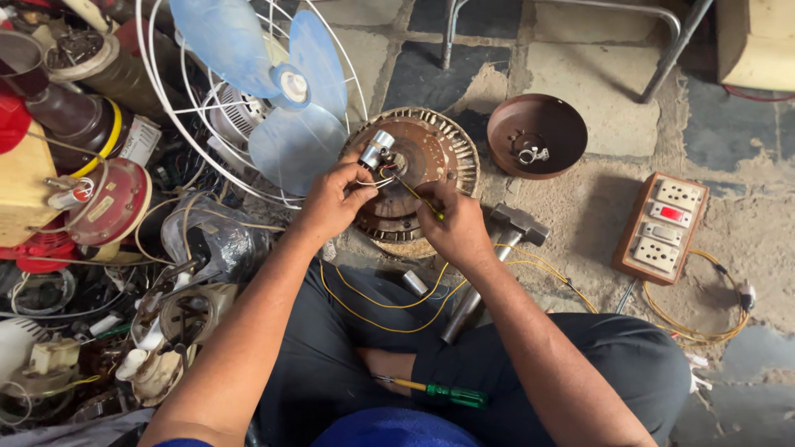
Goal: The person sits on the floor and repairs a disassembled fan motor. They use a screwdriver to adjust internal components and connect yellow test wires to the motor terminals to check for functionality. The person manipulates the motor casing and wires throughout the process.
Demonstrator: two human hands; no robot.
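Two hands work here: our left hand (331,199) should pinch the thin wires (383,178) steady while our right hand (454,228) keeps the small yellow tool (416,196) pointing to ten o'clock on the round motor (431,153).

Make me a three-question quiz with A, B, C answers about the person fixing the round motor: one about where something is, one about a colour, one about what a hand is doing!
1. Where does the hammer lie?
A. on the floor beside the right hand
B. inside the bowl
C. on the fan blades

2. What colour are the fan blades?
A. red
B. light blue
C. black

3. What is the left hand doing?
A. resting flat on the floor
B. pinching thin wires at the round motor
C. gripping the hammer

Answers: 1 A, its head sits just right of that hand; 2 B, the blades inside the white cage are pale blue; 3 B, its fingertips close on the wires by the small silver cylinder.
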